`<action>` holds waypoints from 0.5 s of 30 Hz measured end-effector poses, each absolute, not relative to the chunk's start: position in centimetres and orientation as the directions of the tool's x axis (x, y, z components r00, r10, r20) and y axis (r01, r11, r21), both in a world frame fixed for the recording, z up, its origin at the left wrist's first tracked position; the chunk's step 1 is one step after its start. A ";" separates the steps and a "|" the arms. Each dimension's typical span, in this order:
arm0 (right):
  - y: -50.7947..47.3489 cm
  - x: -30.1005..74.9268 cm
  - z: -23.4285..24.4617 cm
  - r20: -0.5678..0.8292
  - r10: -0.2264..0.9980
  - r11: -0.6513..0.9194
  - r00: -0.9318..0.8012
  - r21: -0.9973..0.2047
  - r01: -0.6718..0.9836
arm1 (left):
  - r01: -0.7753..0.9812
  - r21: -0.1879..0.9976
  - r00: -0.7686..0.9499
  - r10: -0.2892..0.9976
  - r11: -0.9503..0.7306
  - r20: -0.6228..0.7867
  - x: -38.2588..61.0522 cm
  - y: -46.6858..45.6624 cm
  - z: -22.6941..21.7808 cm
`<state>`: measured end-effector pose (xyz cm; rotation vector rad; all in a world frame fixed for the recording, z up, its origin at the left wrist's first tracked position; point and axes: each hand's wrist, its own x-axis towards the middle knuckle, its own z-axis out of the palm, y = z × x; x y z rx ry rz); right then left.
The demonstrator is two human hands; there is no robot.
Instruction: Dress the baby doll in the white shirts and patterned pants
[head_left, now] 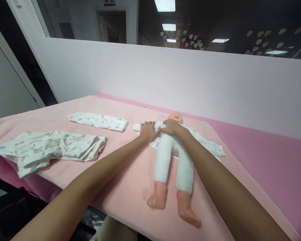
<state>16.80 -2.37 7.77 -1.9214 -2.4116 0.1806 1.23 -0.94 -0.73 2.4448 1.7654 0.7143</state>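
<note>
A baby doll lies on its back with its head at the far side and its feet toward me. Its legs and body are white cloth; its feet are bare. Under it a white printed baby shirt is spread, one sleeve stretched to the right. My left hand is closed over the shirt's left sleeve beside the doll. Across the doll's upper body rests my right hand, fingers closed at white cloth by the shoulder, near my left fingers. The doll's arm on that side is hidden.
Folded white printed baby clothing lies at the back left. A larger pile of printed baby clothes is at the left edge. Pink cloth covers the table. A white wall with a window above it stands behind.
</note>
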 end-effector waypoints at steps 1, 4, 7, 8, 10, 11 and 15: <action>-1.7 16.7 7.8 -0.059 0.973 0.216 -0.223 -0.113 0.970 | 0.889 0.287 0.245 0.899 -0.358 0.362 1.2 -0.8 -1.1; -0.2 16.1 7.9 -0.130 0.969 0.202 -0.211 -0.077 0.976 | 0.895 0.261 0.250 0.891 -0.362 0.379 1.0 -0.6 -1.7; 0.7 15.3 7.6 -0.172 0.966 0.187 -0.193 -0.049 0.981 | 0.901 0.216 0.283 0.888 -0.375 0.361 0.6 -0.4 -1.7; 0.8 15.2 7.4 -0.166 0.968 0.184 -0.189 -0.046 0.982 | 0.900 0.208 0.297 0.887 -0.384 0.353 0.4 -0.4 -1.7; 0.8 15.2 7.0 -0.124 0.974 0.182 -0.188 -0.056 0.982 | 0.893 0.213 0.310 0.886 -0.396 0.345 0.1 -0.3 -1.6; 0.7 15.5 6.8 -0.096 0.977 0.184 -0.190 -0.070 0.980 | 0.889 0.224 0.310 0.886 -0.398 0.345 0.0 -0.3 -1.5; 0.1 17.7 6.7 -0.028 0.974 0.216 -0.225 -0.181 0.959 | 0.868 0.291 0.292 0.888 -0.402 0.355 -0.4 0.2 -1.6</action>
